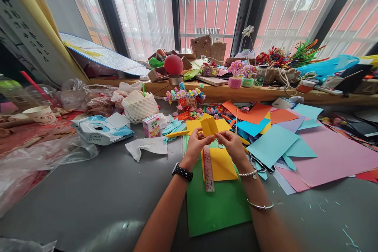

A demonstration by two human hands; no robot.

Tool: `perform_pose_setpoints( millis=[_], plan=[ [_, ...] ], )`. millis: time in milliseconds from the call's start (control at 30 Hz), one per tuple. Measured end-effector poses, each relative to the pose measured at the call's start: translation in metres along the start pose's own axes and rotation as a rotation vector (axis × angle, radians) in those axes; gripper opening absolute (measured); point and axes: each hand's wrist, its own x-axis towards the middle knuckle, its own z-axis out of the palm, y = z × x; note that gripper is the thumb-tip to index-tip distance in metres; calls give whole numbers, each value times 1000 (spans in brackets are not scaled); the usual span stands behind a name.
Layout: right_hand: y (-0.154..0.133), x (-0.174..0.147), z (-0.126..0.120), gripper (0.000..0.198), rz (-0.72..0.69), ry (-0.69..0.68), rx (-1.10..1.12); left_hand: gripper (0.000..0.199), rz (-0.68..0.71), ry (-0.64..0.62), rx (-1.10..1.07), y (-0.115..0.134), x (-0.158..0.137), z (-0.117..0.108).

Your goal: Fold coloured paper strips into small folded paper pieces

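A small piece of folded yellow paper is held up over the work area, its creases showing. My left hand pinches it at the lower left, thumb in front. At its lower right corner, the fingertips of my right hand are closed on the paper's edge. Below lies a larger yellow sheet on a green sheet. A clear patterned ruler rests across the yellow sheet. Black-handled scissors lie right of my right hand, partly under blue paper.
Light blue sheets and a large pink sheet spread to the right. Left stand a wipes pack, a small drink carton and a foam-netted coconut. Craft flowers stand before the crowded wooden sill.
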Motion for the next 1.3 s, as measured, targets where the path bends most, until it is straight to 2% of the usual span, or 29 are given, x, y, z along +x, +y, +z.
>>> perform_pose_setpoints(
  millis=[333,467,700,800,1033,1167,1300],
  plan=[
    [3,1,0,35,-11,-14,-32,45,6,80,-24,1,0,0],
    [1,0,1,34,15,-100,-55,44,10,118,-33,1,1,0],
    [3,-1,4,31,-3,-131,-46,46,7,71,-35,2,-1,-1],
    [5,0,4,31,23,-188,-25,50,-3,79,-58,2,1,-2],
    [2,0,0,29,-20,-260,-93,52,-29,116,-57,2,0,1],
    [5,3,-2,30,-13,-186,-94,50,36,82,36,1,2,-2],
    [5,2,-4,30,-40,-138,-163,50,79,-18,147,1,6,-10]
  ],
)
